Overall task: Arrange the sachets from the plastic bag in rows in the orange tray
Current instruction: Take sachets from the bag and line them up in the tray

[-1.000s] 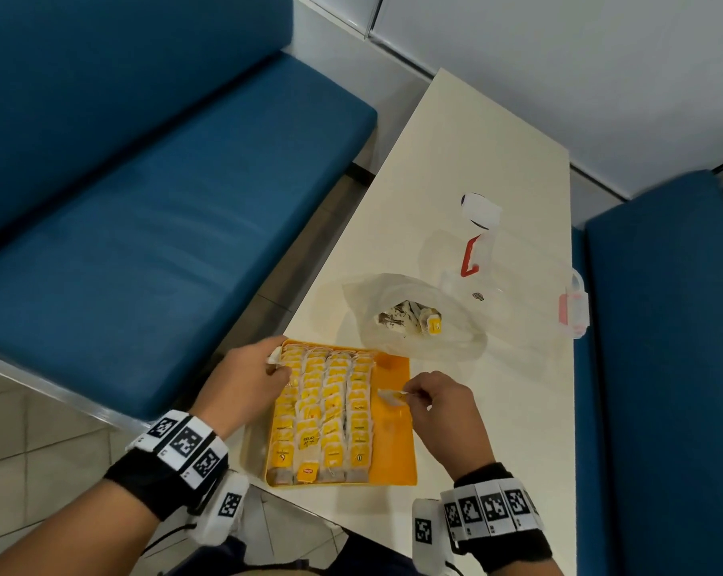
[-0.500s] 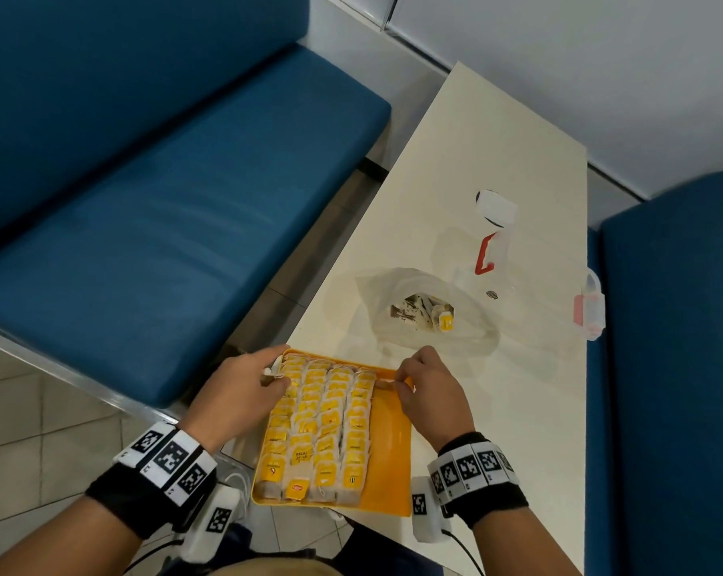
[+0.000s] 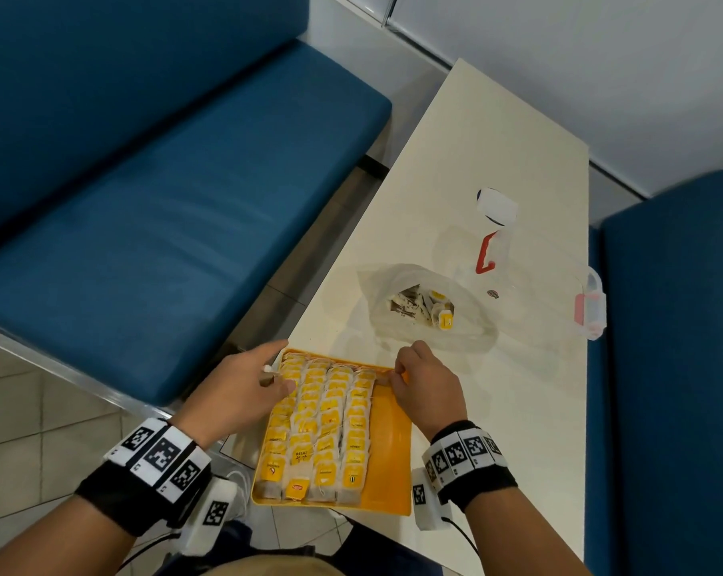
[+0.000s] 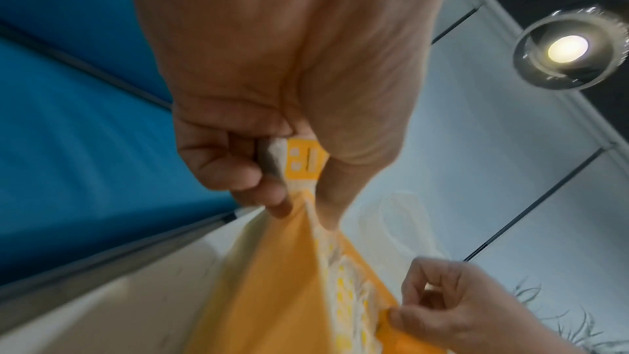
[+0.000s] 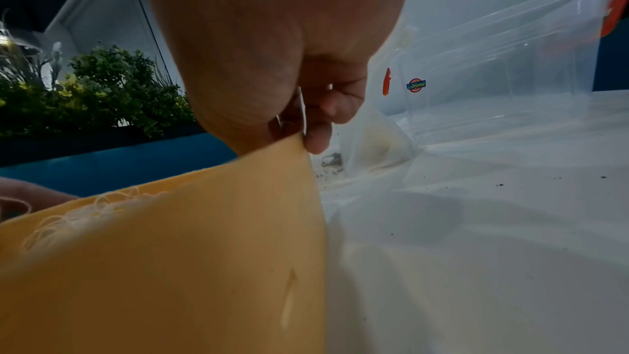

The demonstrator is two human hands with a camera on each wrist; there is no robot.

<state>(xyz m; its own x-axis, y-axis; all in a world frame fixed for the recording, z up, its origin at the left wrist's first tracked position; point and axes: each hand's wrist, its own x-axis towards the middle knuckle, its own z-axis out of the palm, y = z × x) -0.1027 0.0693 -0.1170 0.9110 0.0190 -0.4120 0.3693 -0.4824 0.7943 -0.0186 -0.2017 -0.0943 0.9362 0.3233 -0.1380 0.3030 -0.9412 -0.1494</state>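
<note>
Sachets [image 3: 324, 413] fill the orange tray [image 3: 389, 451] on a cream table [image 3: 497, 130] between blue benches [image 3: 164, 226], each hand's grip pinching one.

My left grip [image 3: 243, 386] pinches sachet [image 3: 268, 374] at far-left corner of orange tray [image 3: 389, 463]; my right grip [image 3: 424, 388] at far end of fourth sachet row; plastic bag [image 3: 424, 309] beyond on desk [image 3: 497, 409]

Probably a café or canteen booth, blue padded benches [image 3: 177, 226] flanking a narrow cream table [image 3: 497, 168], tiled floor [image 3: 27, 442]
</note>
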